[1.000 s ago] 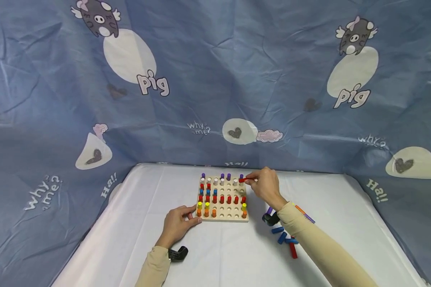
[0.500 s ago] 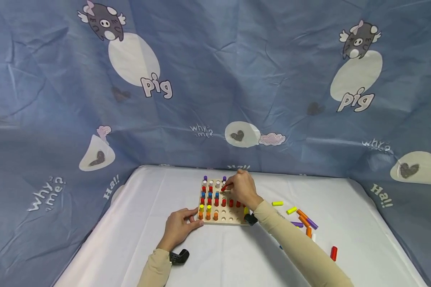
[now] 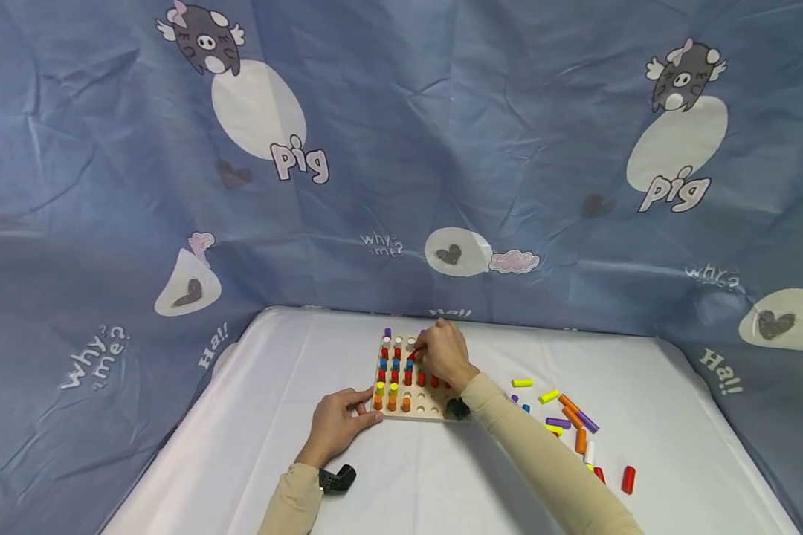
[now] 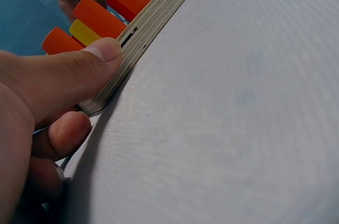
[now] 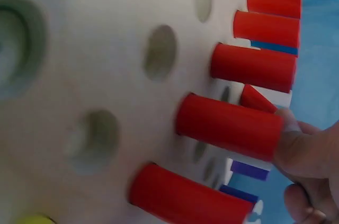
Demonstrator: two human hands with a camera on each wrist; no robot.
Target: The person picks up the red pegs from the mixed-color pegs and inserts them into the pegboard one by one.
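The right hand [image 3: 444,353] has moved left from the right edge of the light wooden pegboard [image 5: 100,54].
Its fingers pinch a tilted red cylindrical peg [image 5: 254,98] at the board's far rows; the left hand's [image 3: 334,425] fingers clamp the near-left corner on the white-covered bench [image 3: 401,475].

wrinkled blue backdrop [image 3: 375,163] | two winged pig prints [image 3: 207,50] | dark heart prints [image 3: 449,255] | white-covered table [image 3: 401,483] in front

My white, cloth-covered table [image 3: 401,475] carries the wooden pegboard [image 3: 427,404]. Right of the pegboard I see, lying loose, yellow pegs [image 3: 523,383], orange pegs [image 3: 581,441], purple pegs [image 3: 558,423], a white peg [image 3: 589,452] and, farthest out, a red peg [image 3: 628,479].
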